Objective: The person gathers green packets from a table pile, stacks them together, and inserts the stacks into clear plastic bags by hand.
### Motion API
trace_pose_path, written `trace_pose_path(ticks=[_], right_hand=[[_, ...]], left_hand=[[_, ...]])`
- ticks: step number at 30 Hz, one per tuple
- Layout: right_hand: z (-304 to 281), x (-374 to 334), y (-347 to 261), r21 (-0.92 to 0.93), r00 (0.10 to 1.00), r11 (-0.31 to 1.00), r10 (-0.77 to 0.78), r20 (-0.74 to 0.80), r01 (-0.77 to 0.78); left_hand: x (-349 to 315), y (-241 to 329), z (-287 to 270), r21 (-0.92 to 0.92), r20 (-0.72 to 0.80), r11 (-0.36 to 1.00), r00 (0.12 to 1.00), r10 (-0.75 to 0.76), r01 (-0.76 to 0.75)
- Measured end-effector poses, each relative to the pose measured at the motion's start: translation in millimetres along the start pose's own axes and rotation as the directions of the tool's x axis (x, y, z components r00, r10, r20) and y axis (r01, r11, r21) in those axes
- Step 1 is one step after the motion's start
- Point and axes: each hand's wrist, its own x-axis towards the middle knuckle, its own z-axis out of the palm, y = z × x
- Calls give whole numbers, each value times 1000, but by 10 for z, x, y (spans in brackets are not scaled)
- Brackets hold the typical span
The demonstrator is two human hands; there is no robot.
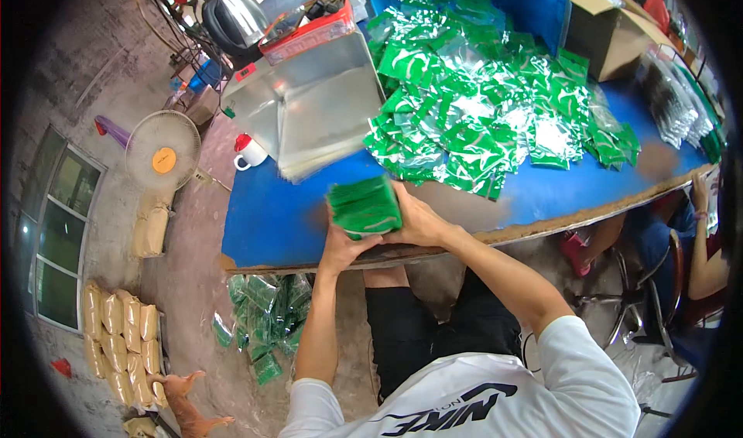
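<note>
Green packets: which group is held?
The compact stack, held between the left hand and right hand; the others lie in the loose heap on the blue table or the floor pile.

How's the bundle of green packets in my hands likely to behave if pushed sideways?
The bundle of green packets probably isn't rigid: it looks like many thin layers that could slide apart. It may be slippery, since the similar-looking pile of packets shines like glossy film. It might splay one-handed: the left hand and right hand both support it.

Black lettering (457, 416) on white shirt (542, 388)
</note>
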Motion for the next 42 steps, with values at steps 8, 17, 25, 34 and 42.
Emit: trace_pose_path(ticks=[8,17,25,34,42], right_hand=[[12,35,9,-133,995,991,5,95,8],[-596,-236,-139,617,645,242,476,597,-749],[-449,-100,-654,508,693,482,378,614,-714],[-433,-233,-524,474,834,693,380,399,-543],[-557,-562,76,778,774,378,597,210,-502]], left_hand=[[0,119,-98,63,180,994,979,-95,85],[-56,684,-42,333,-132,911,945,299,-242],[-215,741,122,781,300,298,748,592,-549],[-238,468,146,764,421,288,784,457,-578],[667,323,28,785,117,518,902,415,-340]])
